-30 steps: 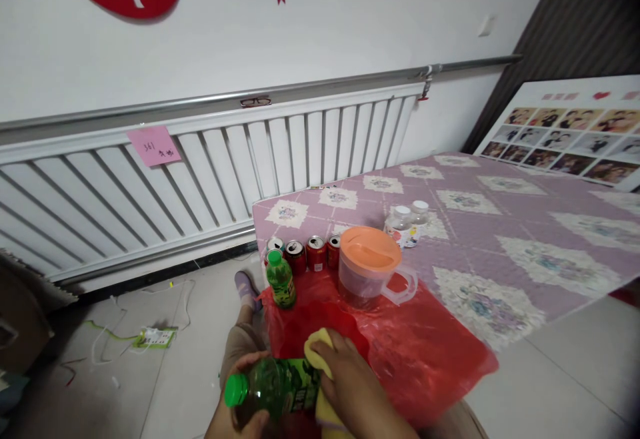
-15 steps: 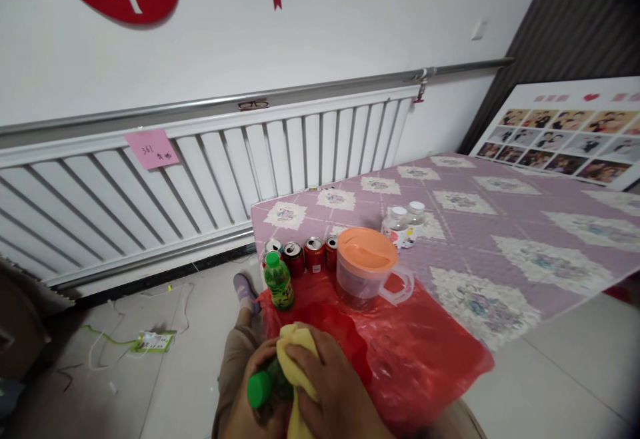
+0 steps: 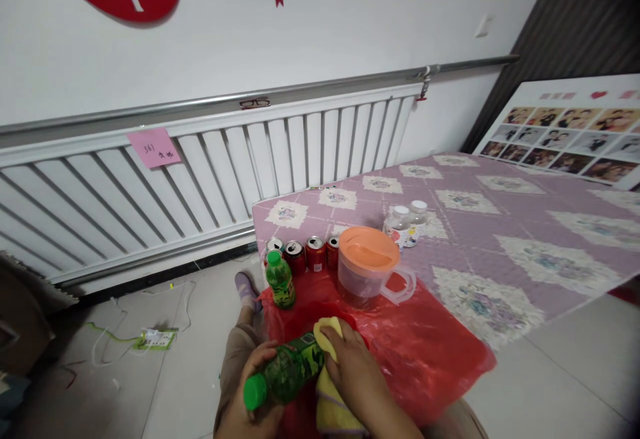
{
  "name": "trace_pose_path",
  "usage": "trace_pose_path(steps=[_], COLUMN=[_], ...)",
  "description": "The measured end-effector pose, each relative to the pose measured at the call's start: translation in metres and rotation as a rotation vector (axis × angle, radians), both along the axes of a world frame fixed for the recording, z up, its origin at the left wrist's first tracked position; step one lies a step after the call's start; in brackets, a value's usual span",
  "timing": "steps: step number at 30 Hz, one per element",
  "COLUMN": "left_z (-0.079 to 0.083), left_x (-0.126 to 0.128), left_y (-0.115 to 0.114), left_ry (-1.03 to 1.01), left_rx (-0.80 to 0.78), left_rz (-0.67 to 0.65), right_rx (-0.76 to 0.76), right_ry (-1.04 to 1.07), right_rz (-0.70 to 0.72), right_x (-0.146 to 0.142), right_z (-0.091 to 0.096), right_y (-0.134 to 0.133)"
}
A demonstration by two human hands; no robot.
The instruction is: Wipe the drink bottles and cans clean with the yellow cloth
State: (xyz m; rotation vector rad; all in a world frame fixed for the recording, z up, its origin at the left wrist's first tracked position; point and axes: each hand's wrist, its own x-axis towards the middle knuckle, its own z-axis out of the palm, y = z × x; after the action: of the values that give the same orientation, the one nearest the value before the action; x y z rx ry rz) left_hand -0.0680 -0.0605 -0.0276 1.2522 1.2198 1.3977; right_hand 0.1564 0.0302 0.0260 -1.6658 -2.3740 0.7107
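My left hand [image 3: 260,389] is wrapped round a green-capped plastic bottle [image 3: 293,369] near its neck, the cap pointing left toward me. In my right hand [image 3: 350,359] is a yellow cloth [image 3: 336,402], pressed against the bottle's bottom end, with its loose part hanging down. Below the bottle lies a red plastic sheet [image 3: 420,346], and a red basin [image 3: 345,319] shows partly behind my hands. A second green bottle [image 3: 281,282] stands upright just beyond.
Several drink cans [image 3: 315,254] stand in a row beside a clear pitcher [image 3: 367,272] with an orange lid. Two white-capped jars [image 3: 407,222] are behind it on the patterned tablecloth [image 3: 460,202]. A power strip [image 3: 156,339] lies on the floor at left.
My right hand and the cloth have moved right along the bottle to its bottom end, uncovering its label. The bottle now lies more level, pointing out to the right.
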Motion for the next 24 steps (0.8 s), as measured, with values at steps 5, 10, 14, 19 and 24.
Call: trace_pose_path(steps=[5, 10, 14, 19, 24], left_z=[0.006, 0.013, 0.022, 0.017, 0.009], left_x=[0.003, 0.008, 0.010, 0.007, 0.007], left_y=[-0.001, -0.001, 0.000, 0.002, 0.004], left_ry=[0.002, 0.005, 0.056, 0.014, -0.007], left_rx=[0.009, -0.049, -0.101, 0.002, 0.003], left_rz=[-0.017, -0.001, -0.007, -0.048, -0.075], right_rx=[0.001, 0.054, 0.113, 0.028, -0.022], right_ry=[0.025, 0.196, 0.254, 0.104, -0.034], right_rz=[0.062, 0.311, 0.407, 0.205, 0.058], right_x=[-0.005, -0.024, -0.029, -0.014, 0.005], right_z=[0.011, 0.032, 0.036, 0.022, 0.011], right_y=[-0.007, -0.028, -0.032, -0.013, 0.003])
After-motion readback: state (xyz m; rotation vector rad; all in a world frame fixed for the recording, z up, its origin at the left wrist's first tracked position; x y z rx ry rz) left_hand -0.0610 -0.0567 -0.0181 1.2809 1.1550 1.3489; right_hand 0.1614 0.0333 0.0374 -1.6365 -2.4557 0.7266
